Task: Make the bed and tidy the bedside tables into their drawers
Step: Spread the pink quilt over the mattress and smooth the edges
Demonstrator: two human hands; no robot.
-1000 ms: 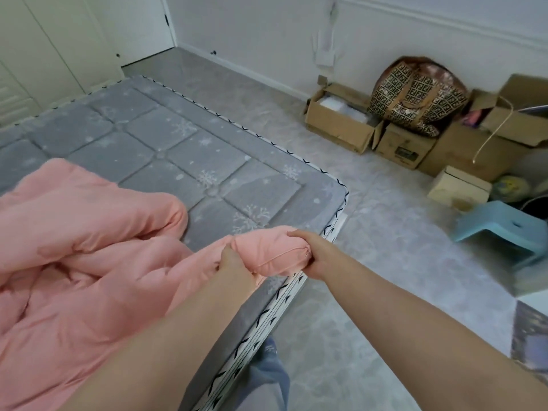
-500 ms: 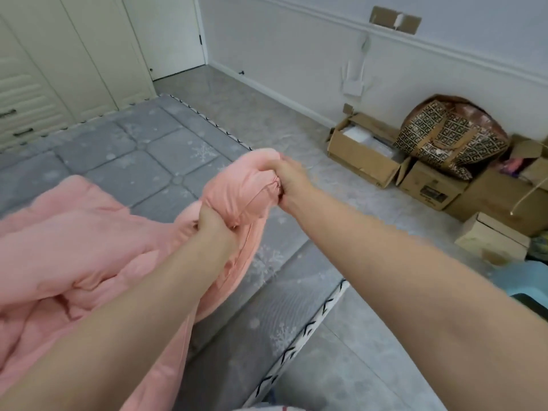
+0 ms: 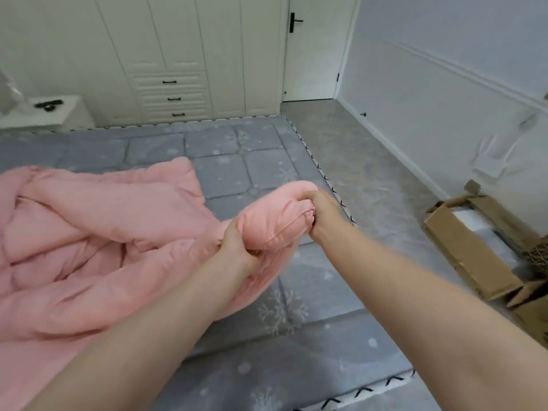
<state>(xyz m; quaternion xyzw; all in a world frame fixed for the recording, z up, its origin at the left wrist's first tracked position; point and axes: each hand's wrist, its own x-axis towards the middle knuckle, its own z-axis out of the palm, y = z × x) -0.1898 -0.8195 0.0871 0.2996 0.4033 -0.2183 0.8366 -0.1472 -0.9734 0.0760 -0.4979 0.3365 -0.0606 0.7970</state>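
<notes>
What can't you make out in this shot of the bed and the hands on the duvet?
Head view only:
- Bedside table: blurred, cut by the left edge; the dark item on it can't be identified.
- Duvet: runs off the left edge, so its full spread is unseen.
- Fingertips of left hand and right hand: buried in duvet folds.
- Cardboard box: contents blurred, cut by the right edge.

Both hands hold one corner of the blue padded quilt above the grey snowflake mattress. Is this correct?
Not quite: the padded quilt is pink, not blue. The head view shows the left hand and the right hand gripping one corner of it above the grey snowflake mattress.
</notes>
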